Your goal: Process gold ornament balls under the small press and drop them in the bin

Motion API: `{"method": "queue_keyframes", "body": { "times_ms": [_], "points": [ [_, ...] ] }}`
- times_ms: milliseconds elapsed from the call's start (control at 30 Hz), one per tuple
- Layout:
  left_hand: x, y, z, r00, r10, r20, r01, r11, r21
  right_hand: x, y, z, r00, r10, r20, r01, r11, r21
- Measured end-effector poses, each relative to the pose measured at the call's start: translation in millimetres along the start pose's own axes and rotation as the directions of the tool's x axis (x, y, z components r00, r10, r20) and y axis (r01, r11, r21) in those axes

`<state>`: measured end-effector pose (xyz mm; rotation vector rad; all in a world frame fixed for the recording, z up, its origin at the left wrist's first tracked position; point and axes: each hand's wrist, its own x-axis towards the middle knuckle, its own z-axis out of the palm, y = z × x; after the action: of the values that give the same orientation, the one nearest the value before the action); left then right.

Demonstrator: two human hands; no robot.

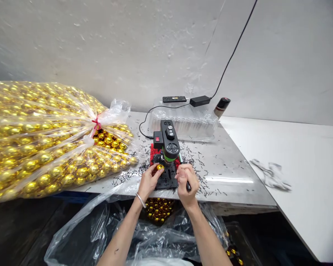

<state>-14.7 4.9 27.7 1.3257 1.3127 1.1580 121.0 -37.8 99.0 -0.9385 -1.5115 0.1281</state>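
A small black bench machine [168, 147] with a red switch and a green band stands on the metal table [224, 162] near its front edge. My left hand [149, 181] pinches a gold ball [160, 167] and holds it on the machine's base under the head. My right hand [186, 181] is closed around the machine's black lever handle at the right side. A silver bracelet sits on my left wrist.
A large clear bag of gold balls [44, 140], tied with red string, fills the table's left. An open plastic bag [155, 229] with gold balls hangs below the table edge. Black shavings litter the surface. A plastic tray [183, 122], power adapter, spray can [221, 107] and white cloth [270, 173] lie beyond.
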Motion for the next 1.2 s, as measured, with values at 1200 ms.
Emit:
{"method": "queue_keyframes", "body": {
  "times_ms": [1200],
  "points": [
    [-6.6,-17.1,16.2,0.872,0.483,0.077,-0.44,0.706,0.555,-40.3,48.2,14.7,0.991,-0.119,-0.061,0.12,0.993,0.008]
  ]
}}
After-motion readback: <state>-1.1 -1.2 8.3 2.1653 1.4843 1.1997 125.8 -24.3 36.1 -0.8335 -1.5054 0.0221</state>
